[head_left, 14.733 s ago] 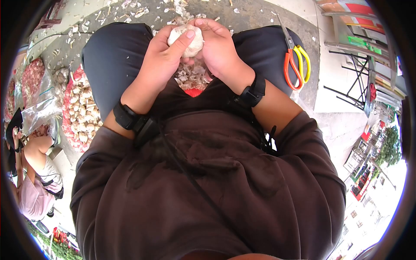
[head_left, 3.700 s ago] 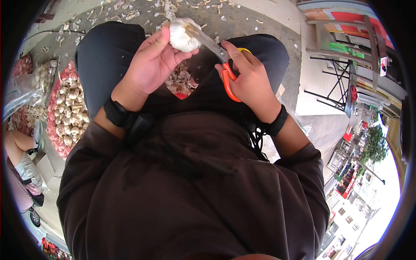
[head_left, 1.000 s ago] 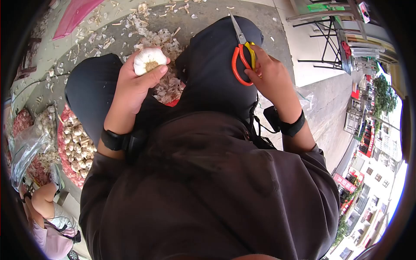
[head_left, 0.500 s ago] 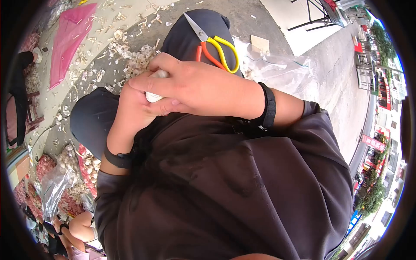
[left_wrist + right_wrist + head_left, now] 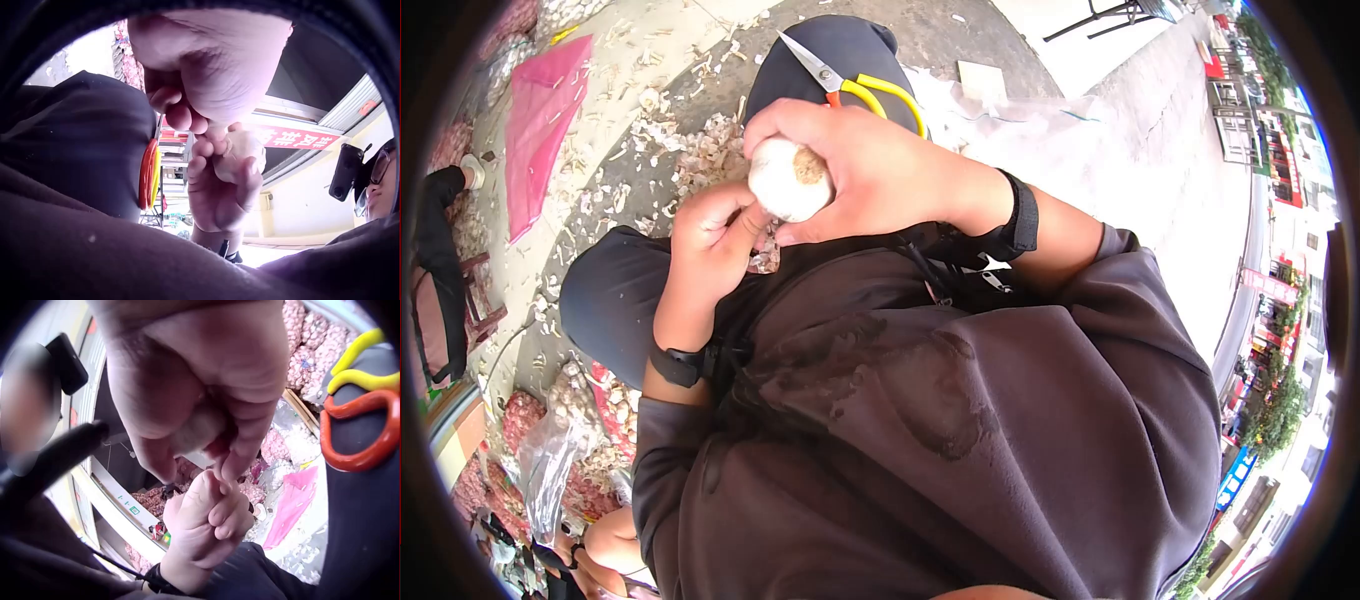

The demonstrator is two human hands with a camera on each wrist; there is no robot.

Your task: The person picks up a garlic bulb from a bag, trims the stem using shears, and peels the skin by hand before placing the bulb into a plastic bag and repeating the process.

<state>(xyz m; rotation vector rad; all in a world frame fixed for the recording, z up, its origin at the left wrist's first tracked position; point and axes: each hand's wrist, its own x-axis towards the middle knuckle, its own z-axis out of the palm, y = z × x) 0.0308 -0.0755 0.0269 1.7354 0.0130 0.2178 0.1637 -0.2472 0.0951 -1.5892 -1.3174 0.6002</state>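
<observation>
Holding the round white garlic bulb (image 5: 790, 180) in curled right hand (image 5: 870, 170) fingers; left hand (image 5: 710, 240) pinches its skin. Peeling seems next, needing gentle pulls.

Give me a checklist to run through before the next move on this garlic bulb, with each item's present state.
1. Right hand grips the garlic bulb: ok.
2. Bulb's root end faces up, in plain sight: ok.
3. Left hand is at the bulb, fingers curled just under it: ok; whether it pinches skin, cannot tell.
4. Scissors lie on the right knee, out of both hands: ok.
5. Scissor blades closed: ok.
6. Loose skin all off the bulb: cannot tell.
</observation>
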